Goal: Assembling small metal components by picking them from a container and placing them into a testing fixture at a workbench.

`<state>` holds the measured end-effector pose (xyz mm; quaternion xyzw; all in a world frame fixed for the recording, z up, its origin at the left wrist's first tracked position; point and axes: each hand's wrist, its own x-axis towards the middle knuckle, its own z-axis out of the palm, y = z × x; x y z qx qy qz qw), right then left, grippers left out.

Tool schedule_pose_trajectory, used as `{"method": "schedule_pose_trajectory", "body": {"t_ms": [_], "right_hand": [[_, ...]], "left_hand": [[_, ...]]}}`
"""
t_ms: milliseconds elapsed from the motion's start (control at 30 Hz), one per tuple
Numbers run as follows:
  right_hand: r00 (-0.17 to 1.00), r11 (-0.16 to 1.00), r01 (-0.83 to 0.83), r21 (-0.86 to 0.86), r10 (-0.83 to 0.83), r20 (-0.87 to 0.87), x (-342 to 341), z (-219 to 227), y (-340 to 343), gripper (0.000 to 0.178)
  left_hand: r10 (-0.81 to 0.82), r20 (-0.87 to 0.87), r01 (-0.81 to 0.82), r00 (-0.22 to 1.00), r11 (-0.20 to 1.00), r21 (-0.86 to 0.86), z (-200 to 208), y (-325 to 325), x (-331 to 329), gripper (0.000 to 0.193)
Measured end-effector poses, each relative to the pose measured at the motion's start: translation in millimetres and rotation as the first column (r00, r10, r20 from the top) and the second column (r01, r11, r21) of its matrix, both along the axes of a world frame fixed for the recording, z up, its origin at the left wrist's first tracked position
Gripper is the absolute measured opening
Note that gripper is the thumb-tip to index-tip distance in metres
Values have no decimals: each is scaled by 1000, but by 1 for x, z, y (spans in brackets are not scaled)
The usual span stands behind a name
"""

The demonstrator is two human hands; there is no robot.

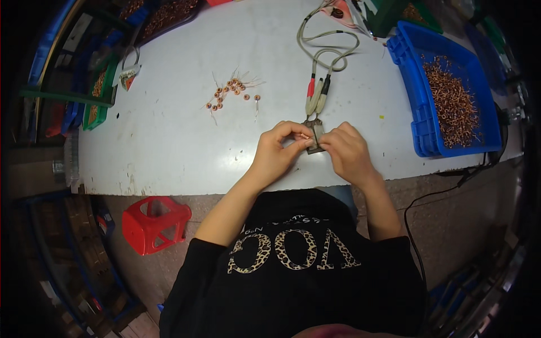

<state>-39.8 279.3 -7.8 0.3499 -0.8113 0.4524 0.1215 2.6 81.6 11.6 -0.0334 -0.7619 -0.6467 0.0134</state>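
Note:
Between thumb and forefinger, my left hand [283, 147] pinches a small copper coil [305, 136] at the left side of a small test fixture [318, 134]. My right hand [348, 152] is closed at the fixture's right side, its fingertips pressed together; whatever they grip is too small to make out. Two grey test leads [316, 97], one with a red sleeve and one with a black, are attached to the fixture's far end. Further left on the white table lies a loose group of copper coils [231, 85] with thin wire tails.
A blue bin [420, 110] heaped with copper coils [451, 101] stands on the right. At the left edge is a green tray [97, 107] of small parts, and a dark tray [163, 22] sits at the far left. A red stool [155, 222] stands below the table's near edge [169, 192].

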Motion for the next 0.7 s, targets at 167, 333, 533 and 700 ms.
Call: {"method": "schedule_pose_trajectory", "body": {"t_ms": [167,333,533,700], "right_hand": [[861,823,371,-430,-131,491,-14,4,46,14],[869,361,439,-823,61,491,-41,41,84,22],[780,828,341,-444,14,625,-16,16,22,15],[824,939,108,-328,100,557,1,14,-27,10]], "left_hand": [[118,-157,-155,981,954,-255,-1,-23,-23,19],[202,-321,-373,925,638,-674,-19,-72,-56,19],[308,104,-231,946,861,-453,-1,-67,-51,16],[192,203,-257,960,891,373,-5,-30,-25,20]]}}
